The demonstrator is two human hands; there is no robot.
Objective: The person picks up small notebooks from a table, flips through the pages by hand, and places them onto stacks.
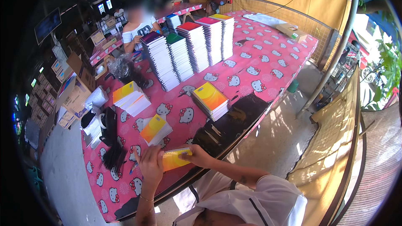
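Note:
A yellow-and-orange notebook point(175, 161) lies level between my hands at the table's near edge. My right hand point(197, 156) grips its right end, the thumb on top of the cover. At the opposite end, my left hand point(150, 161) has its fingers bent against the notebook's edge, the index finger sticking out. Just beyond lies a small stack of loose yellow covers and white pages point(155, 130). A larger stack of similar unbound sheets point(131, 98) sits farther left. Spiral-bound yellow notebooks point(210, 100) are piled to the right of these.
Tall stacks of spiral notebooks with purple point(161, 62), green, red, pink and yellow covers stand mid-table. Black wire strands point(114, 157) and a black tool-like object point(109, 125) lie at left. A co-worker point(136, 33) sits across the pink patterned table point(255, 71). Cardboard boxes point(77, 94) stand left.

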